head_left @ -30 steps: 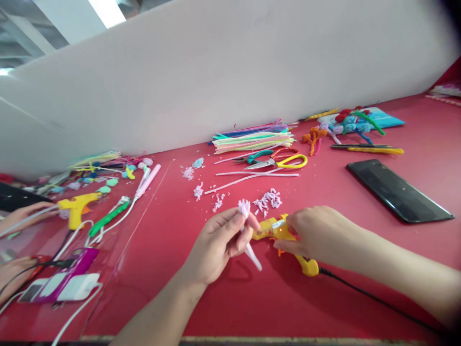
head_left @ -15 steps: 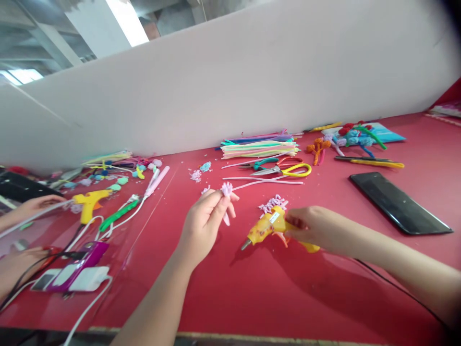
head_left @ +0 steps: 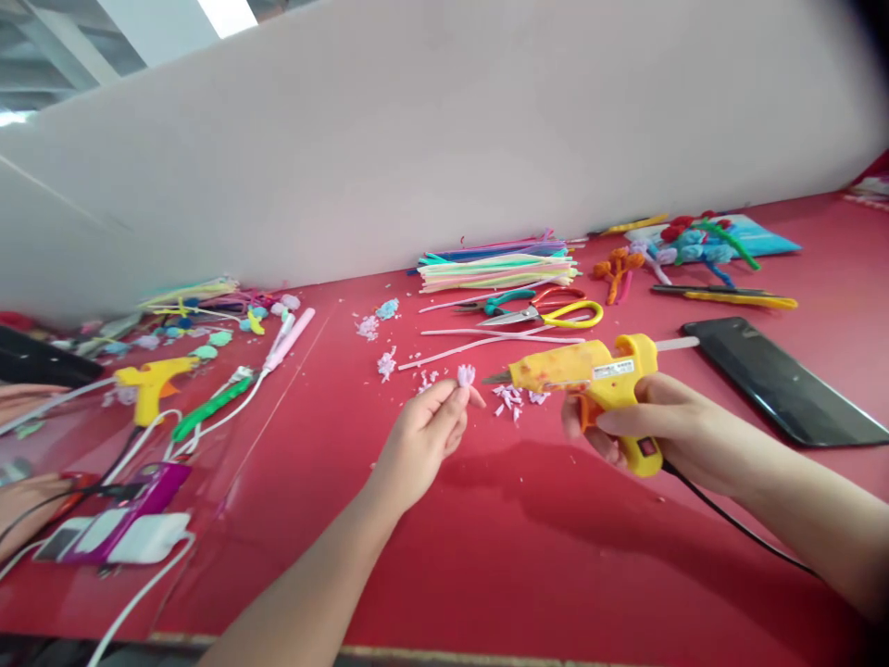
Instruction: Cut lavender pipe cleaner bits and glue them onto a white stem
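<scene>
Between the thumb and fingers of my left hand (head_left: 429, 435) a small tuft of lilac pipe cleaner pieces (head_left: 465, 375) is pinched. My right hand (head_left: 645, 421) is wrapped round the handle of a yellow hot glue gun (head_left: 569, 366), with fingers at its orange trigger. The gun lies level, a pale glue stick (head_left: 677, 343) poking out of its back. Its metal nozzle points left and ends just right of the tuft; whether they touch I cannot tell. Short lilac pipe cleaner cuttings (head_left: 508, 400) lie on the red table (head_left: 431, 565) below the nozzle.
Scissors (head_left: 548, 315), pliers (head_left: 510, 298) and bundled pipe cleaners (head_left: 496, 273) lie along the back. A black phone (head_left: 778, 380) sits at right. On the left are a co-worker's hands (head_left: 31, 505), another glue gun (head_left: 149, 380) and a purple power strip (head_left: 125, 514) with cables.
My right hand has lifted the glue gun from the table and levelled it, bringing its nozzle up beside the tuft. My left hand has moved slightly right, still pinching the tuft.
</scene>
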Demonstrator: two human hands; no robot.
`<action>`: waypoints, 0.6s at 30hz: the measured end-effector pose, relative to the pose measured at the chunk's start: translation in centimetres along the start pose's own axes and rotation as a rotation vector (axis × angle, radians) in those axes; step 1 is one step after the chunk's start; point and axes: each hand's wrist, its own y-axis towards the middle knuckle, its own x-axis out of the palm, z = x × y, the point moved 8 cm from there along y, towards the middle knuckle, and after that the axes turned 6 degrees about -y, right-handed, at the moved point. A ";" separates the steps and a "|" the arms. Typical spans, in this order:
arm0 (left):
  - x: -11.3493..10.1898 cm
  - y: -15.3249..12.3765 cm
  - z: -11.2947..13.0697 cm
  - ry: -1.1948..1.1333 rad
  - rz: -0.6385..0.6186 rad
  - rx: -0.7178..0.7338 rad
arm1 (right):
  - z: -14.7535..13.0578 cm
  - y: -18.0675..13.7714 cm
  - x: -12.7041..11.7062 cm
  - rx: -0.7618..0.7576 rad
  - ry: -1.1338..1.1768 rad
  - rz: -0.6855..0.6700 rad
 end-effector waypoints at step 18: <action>1.5 -0.6 -1.0 0.045 -0.059 -0.094 | 0.4 -0.4 -0.6 -0.040 -0.375 0.250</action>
